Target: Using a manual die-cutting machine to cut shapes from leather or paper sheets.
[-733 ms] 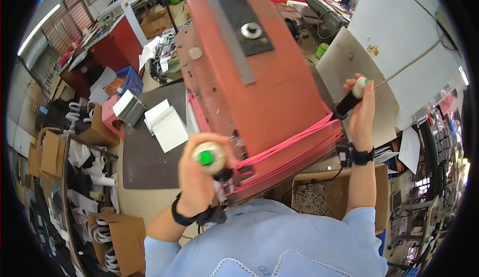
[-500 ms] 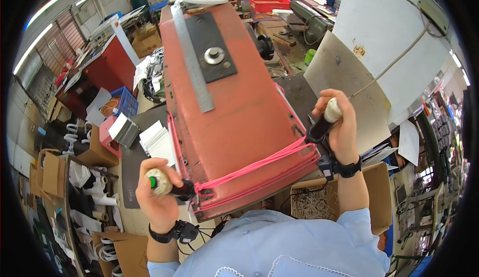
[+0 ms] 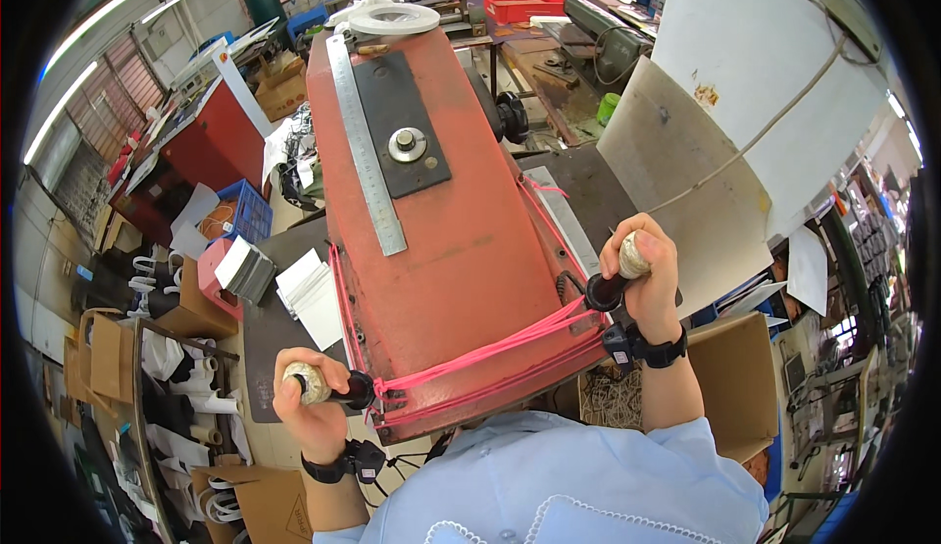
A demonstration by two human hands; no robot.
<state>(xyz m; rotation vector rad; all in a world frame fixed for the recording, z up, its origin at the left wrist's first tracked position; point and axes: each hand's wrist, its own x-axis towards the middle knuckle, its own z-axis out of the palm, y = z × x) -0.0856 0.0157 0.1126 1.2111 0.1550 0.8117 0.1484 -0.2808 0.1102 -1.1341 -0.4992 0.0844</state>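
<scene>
A big red machine head [image 3: 451, 221] fills the middle of the view, with a steel ruler [image 3: 365, 142] and a dark plate with a knob [image 3: 407, 142] on its top. Pink bands [image 3: 490, 353] run around its near end. My left hand [image 3: 309, 402] grips the left handle [image 3: 328, 385], a wrapped knob on a black stem at the machine's near left corner. My right hand [image 3: 647, 274] is closed around the right handle [image 3: 618, 274] at the near right corner. Both wrists wear dark bands.
A dark work table [image 3: 265, 348] lies under the machine, with white card stacks [image 3: 314, 294] on its left. Cardboard boxes [image 3: 730, 387] stand at my right, more boxes and white parts at lower left. A white panel [image 3: 774, 83] rises at the right. A roll of white tape [image 3: 394, 19] sits at the machine's far end.
The machine head has swung away from me and to the right. Both hands stayed on the handles and moved with them, the left hand ending lower, at the left corner.
</scene>
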